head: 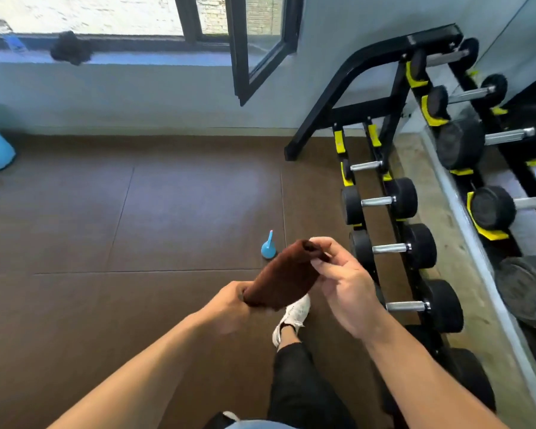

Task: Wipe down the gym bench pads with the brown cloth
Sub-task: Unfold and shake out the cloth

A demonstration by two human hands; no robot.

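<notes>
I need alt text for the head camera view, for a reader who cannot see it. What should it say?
Seen from above, a person holds a rolled brown cloth in both hands: the left hand grips its lower end, the right hand pinches its upper end. A small blue bottle stands on the brown floor beyond, and a dumbbell rack runs along the right; no bench is visible.

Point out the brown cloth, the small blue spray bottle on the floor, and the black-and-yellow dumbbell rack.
Brown cloth (280, 274): head view, middle of the rolled fabric.
Small blue spray bottle (267, 249): head view, its rounded body.
Black-and-yellow dumbbell rack (365, 105): head view, black frame crossbar.
</notes>
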